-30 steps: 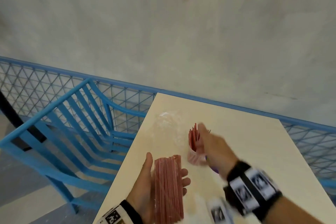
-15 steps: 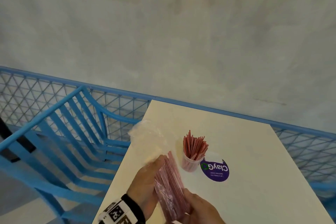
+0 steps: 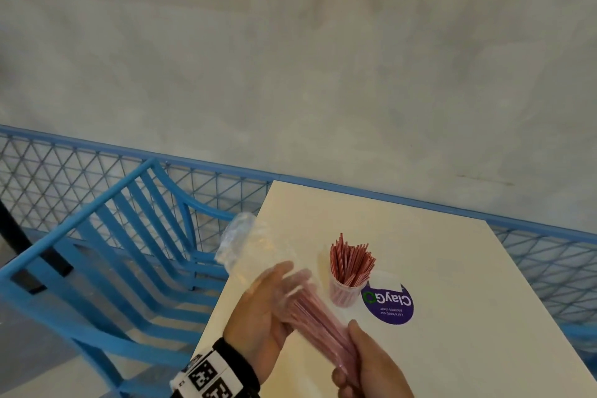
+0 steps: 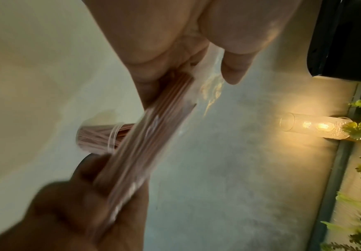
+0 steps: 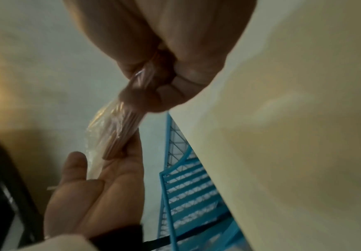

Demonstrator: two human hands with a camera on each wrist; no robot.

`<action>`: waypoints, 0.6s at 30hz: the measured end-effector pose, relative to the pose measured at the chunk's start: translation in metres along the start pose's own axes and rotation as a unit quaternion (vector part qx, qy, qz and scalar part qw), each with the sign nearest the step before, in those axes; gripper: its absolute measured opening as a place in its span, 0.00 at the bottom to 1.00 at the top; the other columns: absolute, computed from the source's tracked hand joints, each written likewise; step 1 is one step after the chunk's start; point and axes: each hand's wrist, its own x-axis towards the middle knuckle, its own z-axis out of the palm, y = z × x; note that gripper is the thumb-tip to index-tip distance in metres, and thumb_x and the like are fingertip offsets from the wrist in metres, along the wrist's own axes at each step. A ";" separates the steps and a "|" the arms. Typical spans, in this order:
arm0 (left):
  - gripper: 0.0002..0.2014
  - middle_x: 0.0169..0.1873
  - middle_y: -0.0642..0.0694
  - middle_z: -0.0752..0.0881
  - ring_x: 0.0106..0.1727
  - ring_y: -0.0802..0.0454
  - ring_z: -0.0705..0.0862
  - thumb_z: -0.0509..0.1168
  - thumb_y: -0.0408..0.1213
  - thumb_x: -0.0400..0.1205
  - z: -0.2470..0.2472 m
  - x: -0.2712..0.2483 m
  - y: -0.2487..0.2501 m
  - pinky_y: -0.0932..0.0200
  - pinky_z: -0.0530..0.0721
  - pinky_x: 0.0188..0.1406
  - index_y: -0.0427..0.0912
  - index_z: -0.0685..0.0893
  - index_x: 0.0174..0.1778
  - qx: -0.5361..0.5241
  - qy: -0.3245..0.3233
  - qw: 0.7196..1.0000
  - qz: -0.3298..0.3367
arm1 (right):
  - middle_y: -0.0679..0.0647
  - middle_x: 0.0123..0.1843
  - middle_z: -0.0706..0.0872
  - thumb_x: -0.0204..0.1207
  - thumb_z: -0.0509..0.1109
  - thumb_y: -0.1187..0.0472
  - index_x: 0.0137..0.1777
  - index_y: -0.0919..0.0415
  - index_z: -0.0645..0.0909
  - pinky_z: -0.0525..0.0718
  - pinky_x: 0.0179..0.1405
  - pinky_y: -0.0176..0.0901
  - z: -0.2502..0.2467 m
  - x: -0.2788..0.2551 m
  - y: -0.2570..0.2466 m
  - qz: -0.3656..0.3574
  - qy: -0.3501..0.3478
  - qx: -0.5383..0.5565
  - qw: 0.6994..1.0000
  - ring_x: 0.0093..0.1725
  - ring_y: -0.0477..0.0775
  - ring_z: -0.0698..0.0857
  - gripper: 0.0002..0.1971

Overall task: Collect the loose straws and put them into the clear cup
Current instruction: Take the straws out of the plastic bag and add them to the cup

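A clear cup [image 3: 344, 296] stands on the cream table [image 3: 452, 268], holding several red straws [image 3: 350, 262] upright. To its left, a bundle of red straws [image 3: 316, 320] lies slanted inside a clear plastic bag [image 3: 239, 236]. My left hand [image 3: 258, 310] lies palm up under the bundle's far end, fingers straight and thumb apart. My right hand [image 3: 371, 365] grips the near end. In the right wrist view my right hand [image 5: 164, 42] pinches the bundle [image 5: 119, 135] above the left palm [image 5: 93, 191]. The left wrist view shows the bundle [image 4: 145, 144] in front of the cup [image 4: 95, 135].
A purple round sticker [image 3: 387, 302] lies on the table just right of the cup. A blue slatted chair [image 3: 113, 252] stands off the table's left edge, with a blue mesh fence [image 3: 48, 171] and a grey wall behind. A lit wall lamp [image 4: 312, 125] glows in the left wrist view.
My right hand has left the cup and come back to grip the bundle's near end. The bundle, earlier flat on my left palm, now slants with the bag lifted.
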 end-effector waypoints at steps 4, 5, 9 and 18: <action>0.21 0.57 0.39 0.89 0.56 0.37 0.89 0.65 0.48 0.76 -0.019 0.004 0.012 0.43 0.85 0.50 0.41 0.81 0.62 -0.050 0.030 0.998 0.003 | 0.64 0.21 0.77 0.78 0.68 0.52 0.41 0.66 0.82 0.67 0.14 0.33 -0.017 -0.004 -0.025 -0.119 0.037 -0.125 0.984 0.15 0.52 0.69 0.15; 0.22 0.58 0.38 0.89 0.56 0.36 0.88 0.65 0.48 0.76 -0.024 0.005 0.017 0.42 0.86 0.51 0.41 0.81 0.62 -0.057 0.038 0.998 0.011 | 0.65 0.20 0.76 0.78 0.69 0.55 0.39 0.67 0.83 0.66 0.13 0.33 -0.022 -0.004 -0.033 -0.150 0.039 -0.143 0.978 0.14 0.52 0.68 0.14; 0.26 0.60 0.38 0.87 0.56 0.37 0.88 0.67 0.47 0.74 -0.039 0.004 0.032 0.41 0.88 0.52 0.40 0.78 0.67 -0.026 0.055 0.997 0.057 | 0.63 0.17 0.74 0.79 0.69 0.61 0.36 0.68 0.86 0.66 0.13 0.34 -0.038 -0.009 -0.061 -0.239 0.036 -0.221 0.945 0.14 0.52 0.67 0.13; 0.14 0.52 0.36 0.88 0.52 0.37 0.88 0.63 0.43 0.83 -0.021 -0.003 0.010 0.40 0.89 0.50 0.34 0.83 0.53 0.193 0.074 0.978 -0.034 | 0.55 0.20 0.79 0.77 0.71 0.61 0.36 0.65 0.87 0.71 0.15 0.38 -0.037 -0.020 -0.083 -0.284 -0.022 -0.346 0.894 0.17 0.52 0.73 0.10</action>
